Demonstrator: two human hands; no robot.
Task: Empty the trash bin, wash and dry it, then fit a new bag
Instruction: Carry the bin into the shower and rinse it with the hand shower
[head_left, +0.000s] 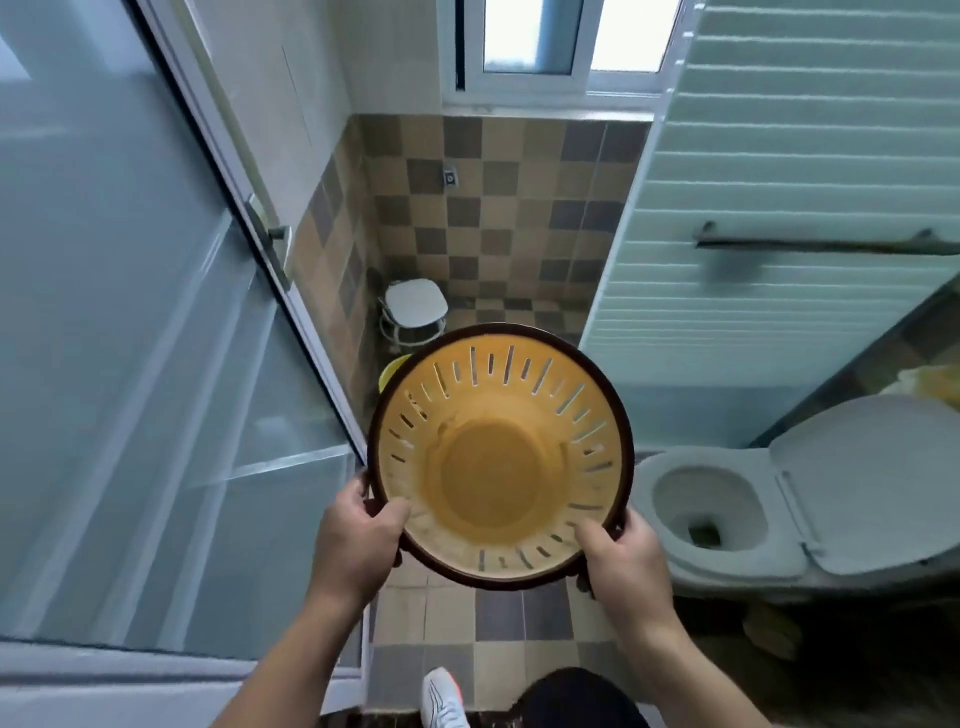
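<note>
Left hand (358, 540) and right hand (626, 564), each grip curled over the dark brown rim of a round orange slotted plastic bin (498, 457), bagless, smooth inside, held above checkered floor tiles (498, 623) beside white ceramic toilet (727, 504).

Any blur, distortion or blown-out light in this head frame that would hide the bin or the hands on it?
Head view: the window is overexposed; wide-angle bending curves the glass door frame; the towel bar is smeared by motion blur. The trash bin and both hands' grip, left hand and right hand, read clearly.
</note>
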